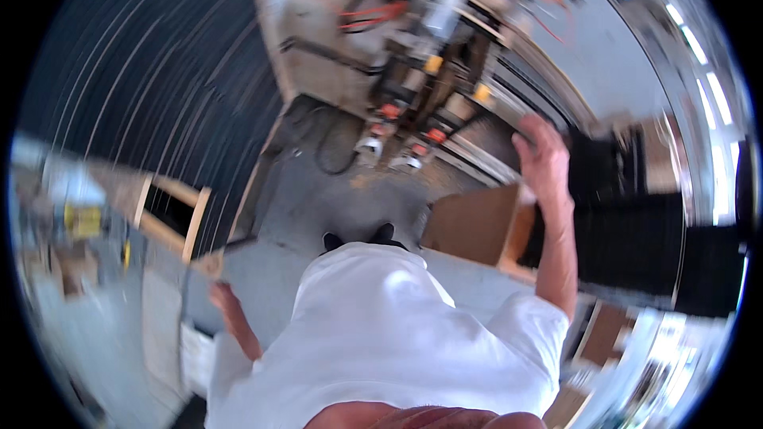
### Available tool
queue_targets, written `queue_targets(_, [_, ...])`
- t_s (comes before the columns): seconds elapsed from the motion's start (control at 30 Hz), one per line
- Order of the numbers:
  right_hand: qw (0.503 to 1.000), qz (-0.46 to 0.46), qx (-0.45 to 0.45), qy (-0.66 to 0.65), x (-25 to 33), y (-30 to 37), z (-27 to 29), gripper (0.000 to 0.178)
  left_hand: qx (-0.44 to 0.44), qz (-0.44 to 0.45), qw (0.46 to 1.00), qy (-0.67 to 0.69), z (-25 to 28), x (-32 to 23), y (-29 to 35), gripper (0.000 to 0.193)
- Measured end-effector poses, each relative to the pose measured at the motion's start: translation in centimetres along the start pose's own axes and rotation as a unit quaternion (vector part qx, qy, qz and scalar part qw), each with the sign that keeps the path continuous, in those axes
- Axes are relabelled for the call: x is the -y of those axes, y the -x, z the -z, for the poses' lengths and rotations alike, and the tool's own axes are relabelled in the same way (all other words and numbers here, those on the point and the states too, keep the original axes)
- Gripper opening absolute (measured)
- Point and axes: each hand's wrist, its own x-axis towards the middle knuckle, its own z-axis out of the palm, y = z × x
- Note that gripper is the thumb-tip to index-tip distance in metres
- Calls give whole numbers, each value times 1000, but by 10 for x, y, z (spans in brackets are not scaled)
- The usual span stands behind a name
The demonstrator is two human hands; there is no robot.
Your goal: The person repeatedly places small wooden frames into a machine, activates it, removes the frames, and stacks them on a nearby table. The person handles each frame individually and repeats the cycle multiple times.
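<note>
My right hand (544, 160) is raised in front of me on the right, its fingers loosely bent and apart, with nothing visible in it. It is nearest to the right end of a machine bench (481, 160) with metal rails. My left hand (225, 299) hangs low beside my body, near the end of a wooden frame (193, 225); its fingers are smeared by motion. Ahead stands a machine with two orange-and-white heads (389, 111) and yellow parts. Below my right hand is a brown box-like panel (467, 221).
A tall stack of long black boards (151, 71) fills the left side. More black pieces (624, 246) lie at the right. Hoses (373, 16) hang at the back of the machine. Grey floor (358, 206) with some dust lies before my shoes (384, 232).
</note>
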Motion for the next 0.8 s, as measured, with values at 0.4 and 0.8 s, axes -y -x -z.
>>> queue_targets(0.4, [749,-429,-6,504,-89,112,298,33,254,-173,651,694,166,-330,45,26])
queue_targets(0.8, [875,-415,-88,232,-119,136,329,27,239,-409,566,674,403,-493,143,25])
